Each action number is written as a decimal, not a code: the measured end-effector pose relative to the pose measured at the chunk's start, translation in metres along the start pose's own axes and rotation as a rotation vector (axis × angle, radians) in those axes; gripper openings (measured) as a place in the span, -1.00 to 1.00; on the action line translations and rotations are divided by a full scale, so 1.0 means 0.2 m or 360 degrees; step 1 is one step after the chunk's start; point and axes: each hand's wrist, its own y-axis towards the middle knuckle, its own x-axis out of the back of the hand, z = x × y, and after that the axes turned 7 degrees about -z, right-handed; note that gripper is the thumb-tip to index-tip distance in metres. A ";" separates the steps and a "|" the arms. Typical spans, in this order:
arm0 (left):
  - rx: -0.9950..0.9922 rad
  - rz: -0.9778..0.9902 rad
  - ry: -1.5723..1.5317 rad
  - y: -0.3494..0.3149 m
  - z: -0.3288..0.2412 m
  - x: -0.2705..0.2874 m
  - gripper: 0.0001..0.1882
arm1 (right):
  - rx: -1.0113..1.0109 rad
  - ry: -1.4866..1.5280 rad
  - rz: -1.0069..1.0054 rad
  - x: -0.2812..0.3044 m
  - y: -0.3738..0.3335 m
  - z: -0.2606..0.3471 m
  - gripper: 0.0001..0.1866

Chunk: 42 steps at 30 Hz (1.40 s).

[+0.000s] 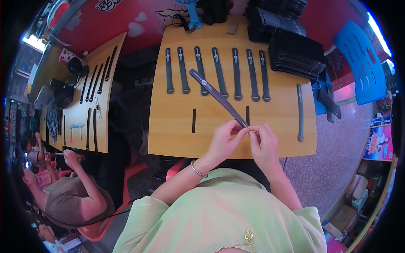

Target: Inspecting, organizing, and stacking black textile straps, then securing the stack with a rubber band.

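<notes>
Both my hands meet over the near part of a wooden table [175, 141]. A long dark strap [217, 96] with a pale round mark slants from them up to the far left. Its near end is pinched between the fingertips of my left hand [225, 141] and my right hand [265, 143]; the fingers partly hide that end. Beyond, several similar grey straps [236, 76] lie side by side, their slotted ends toward me. A short black strip [194, 120] lies left of my hands, and another black strip [247, 113] just beyond them. One more grey strap [300, 111] lies at the right.
Stacked black pouch-like pieces [297, 52] fill the table's far right corner. A blue fan [194, 17] stands at the far edge. Right of the table is a blue chair [360, 63]. At left, a seated person [78, 194] works at another table [112, 84] holding more straps.
</notes>
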 end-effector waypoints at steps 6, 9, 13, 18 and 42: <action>0.0057 0.0061 0.0024 0.00 0.02 0.01 -0.84 | -0.0144 0.0075 0.0070 0.01 -0.01 -0.02 -0.92; 0.0030 0.0006 -0.0072 -0.01 -0.01 -0.01 -0.83 | -0.0201 0.0140 0.0037 0.00 -0.01 0.00 -0.93; -0.0064 -0.0100 -0.0021 -0.02 -0.03 -0.02 -0.81 | -0.0162 0.0209 0.0001 0.00 -0.01 -0.01 -0.91; -0.0049 -0.0035 0.0135 -0.01 -0.05 0.01 -0.84 | -0.0109 0.0124 0.0046 0.02 -0.01 0.01 -0.89; -0.0541 -0.0123 0.0413 0.00 -0.06 0.00 -0.91 | -0.0110 0.0090 0.0004 0.00 -0.02 0.02 -0.88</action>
